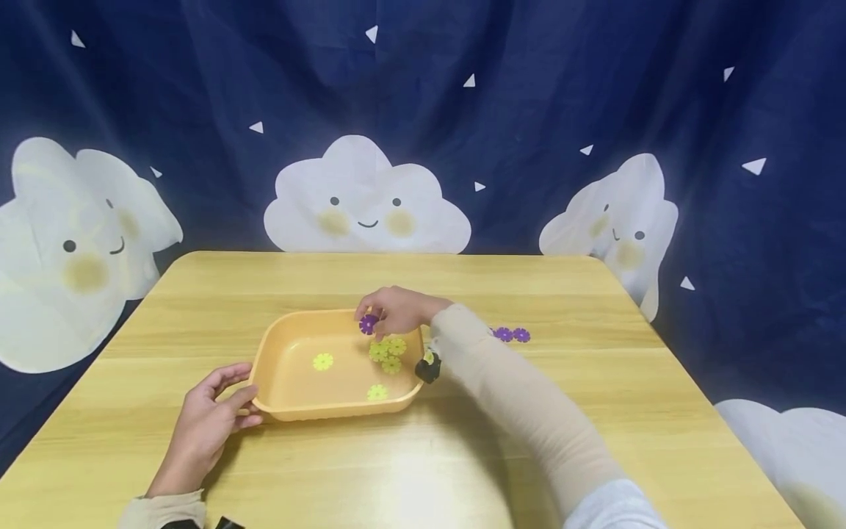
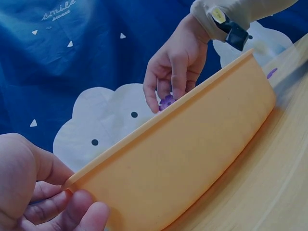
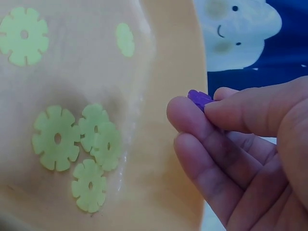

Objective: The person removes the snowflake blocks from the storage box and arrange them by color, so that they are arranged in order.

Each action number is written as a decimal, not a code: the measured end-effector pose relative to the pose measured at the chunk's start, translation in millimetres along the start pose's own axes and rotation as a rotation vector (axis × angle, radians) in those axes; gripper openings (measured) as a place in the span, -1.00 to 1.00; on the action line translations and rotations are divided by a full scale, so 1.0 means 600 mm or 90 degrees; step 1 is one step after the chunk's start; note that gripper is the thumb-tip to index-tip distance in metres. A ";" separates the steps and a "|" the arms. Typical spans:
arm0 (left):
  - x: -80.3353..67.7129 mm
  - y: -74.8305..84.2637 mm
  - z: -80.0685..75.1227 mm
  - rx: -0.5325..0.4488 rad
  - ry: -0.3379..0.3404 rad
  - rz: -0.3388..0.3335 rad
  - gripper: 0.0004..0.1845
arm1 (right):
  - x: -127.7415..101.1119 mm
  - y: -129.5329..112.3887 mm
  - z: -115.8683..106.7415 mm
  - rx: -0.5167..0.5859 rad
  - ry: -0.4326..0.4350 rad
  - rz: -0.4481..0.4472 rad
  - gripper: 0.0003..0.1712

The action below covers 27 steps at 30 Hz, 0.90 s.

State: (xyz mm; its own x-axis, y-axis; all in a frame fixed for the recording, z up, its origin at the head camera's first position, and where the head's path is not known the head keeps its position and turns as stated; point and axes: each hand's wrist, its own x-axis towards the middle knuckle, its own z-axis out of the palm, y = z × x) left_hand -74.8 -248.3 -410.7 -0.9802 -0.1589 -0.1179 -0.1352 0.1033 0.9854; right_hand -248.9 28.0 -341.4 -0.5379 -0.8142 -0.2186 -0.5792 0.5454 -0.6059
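Note:
An orange plastic tray (image 1: 280, 345) (image 2: 192, 159) (image 3: 168, 72) sits mid-table with several yellow-green flower-shaped discs (image 1: 388, 353) (image 3: 72, 137) lying in it. My right hand (image 1: 396, 310) (image 2: 175, 67) (image 3: 240, 144) hovers over the tray's far right part and pinches a purple flower disc (image 1: 368, 323) (image 2: 167, 101) (image 3: 199, 98) between thumb and fingers. At the tray's near left corner, my left hand (image 1: 208, 422) (image 2: 43, 192) touches the tray wall, thumb and fingers on either side of the corner.
Two more purple discs (image 1: 512, 335) lie on the wooden table (image 1: 595, 411) to the right of the tray. A dark blue curtain with white clouds (image 1: 366, 198) hangs behind the table. A small black device (image 1: 428, 365) is strapped to my right wrist.

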 end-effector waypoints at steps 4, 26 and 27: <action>-0.001 0.000 0.000 -0.001 0.006 0.002 -0.49 | -0.012 0.001 -0.002 0.022 0.025 -0.017 -0.56; -0.001 0.002 0.001 0.006 0.010 0.011 -0.49 | -0.090 0.051 -0.028 0.093 0.149 0.002 -0.54; -0.001 0.002 0.001 0.007 0.010 0.011 -0.49 | -0.093 0.054 -0.028 0.097 0.152 0.002 -0.54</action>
State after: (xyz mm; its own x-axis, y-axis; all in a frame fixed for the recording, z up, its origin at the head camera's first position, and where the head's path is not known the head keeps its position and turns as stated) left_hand -74.5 -247.5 -409.5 -0.9801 -0.1721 -0.0985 -0.1196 0.1167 0.9859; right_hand -248.1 94.6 -335.9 -0.6787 -0.7330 -0.0455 -0.4880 0.4964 -0.7179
